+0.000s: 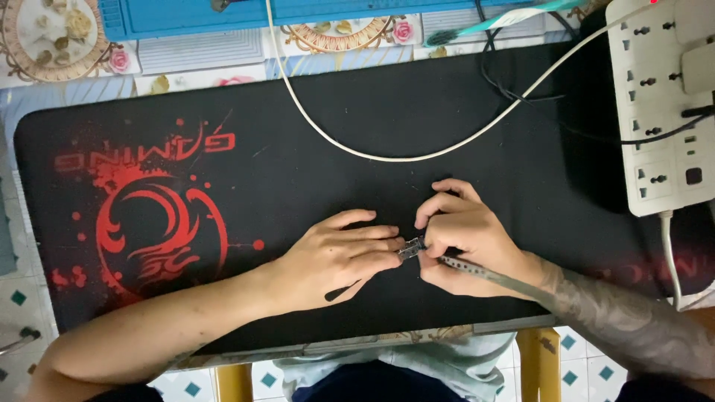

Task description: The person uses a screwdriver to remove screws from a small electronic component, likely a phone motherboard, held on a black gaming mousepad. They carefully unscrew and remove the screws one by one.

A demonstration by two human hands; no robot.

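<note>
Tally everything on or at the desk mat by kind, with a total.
Hands: 2, left hand and right hand
Small metal part pinched between them: 1
Slim metal tool: 1
Black desk mat: 1
White power strip: 1
White cable: 1
Blue tray: 1
Toothbrush: 1
Total: 9

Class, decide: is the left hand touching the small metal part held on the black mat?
Touching. The head view shows the left hand with its fingertips laid on the small metal part, which the right hand also pinches.

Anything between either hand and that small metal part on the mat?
Nothing visible. Both the left hand and right hand already pinch the small metal part; the white cable lies farther back on the black mat.
</note>
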